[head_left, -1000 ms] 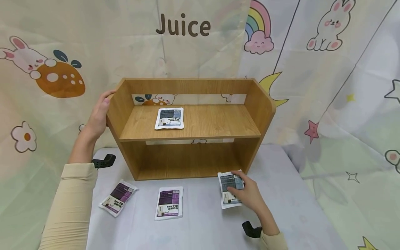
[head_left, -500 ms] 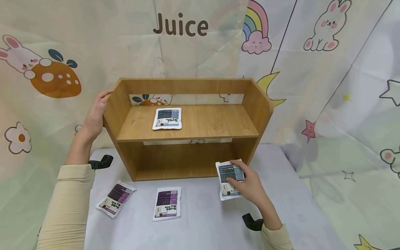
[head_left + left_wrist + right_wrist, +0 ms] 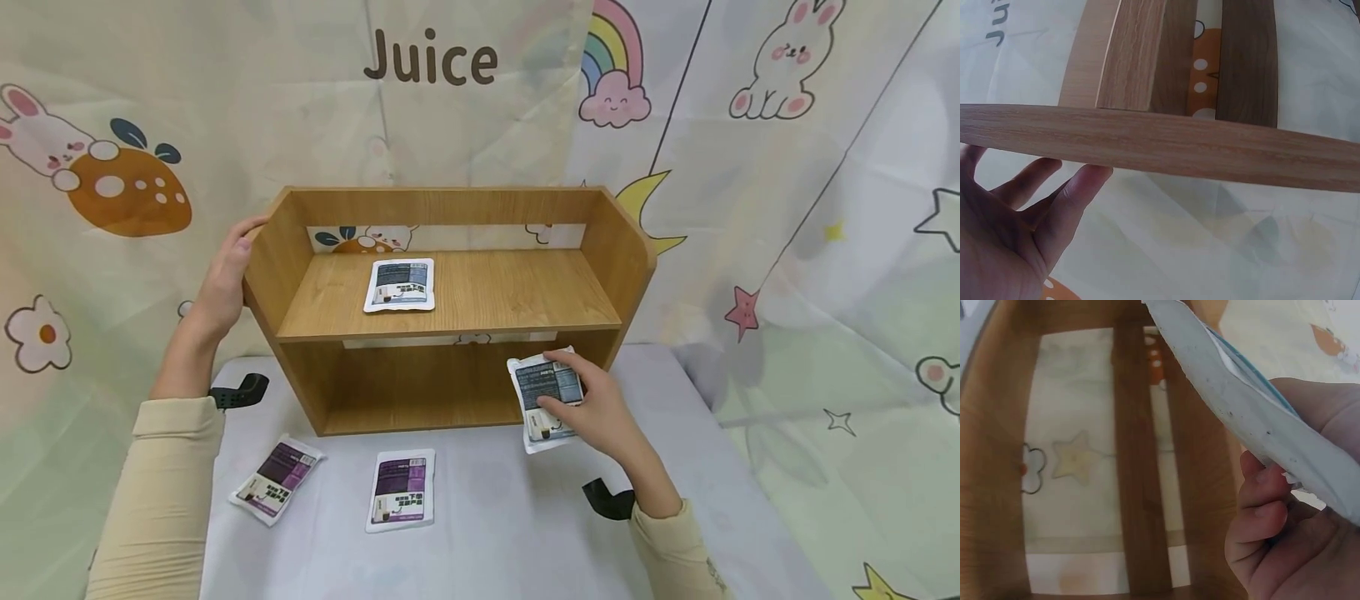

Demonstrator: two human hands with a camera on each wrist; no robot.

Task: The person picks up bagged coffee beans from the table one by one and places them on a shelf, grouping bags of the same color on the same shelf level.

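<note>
In the head view my right hand [image 3: 596, 408] pinches a white pouch [image 3: 543, 400] with a blue-grey label between thumb and fingers. The pouch is raised and tilted, in front of the right end of the shelf's lower level; the right wrist view shows its plain back [image 3: 1241, 406]. My left hand [image 3: 223, 279] rests against the outer left side of the wooden shelf [image 3: 450, 321]. In the left wrist view its thumb and fingertips [image 3: 1094, 178] touch the side panel [image 3: 1210, 147]. A similar blue-labelled pouch [image 3: 400, 285] lies on the upper level, left of centre.
Two purple-labelled pouches lie on the white table [image 3: 487, 533] before the shelf: one slanted pouch [image 3: 277, 479] at left, one straighter pouch [image 3: 401, 490] nearer the middle. A printed cloth [image 3: 465, 125] hangs behind. The shelf's side panels [image 3: 626, 275] stand at both ends.
My right hand has lifted the blue-labelled pouch up and slightly left, toward the lower level, tilting it. My left hand stays at the shelf's side.
</note>
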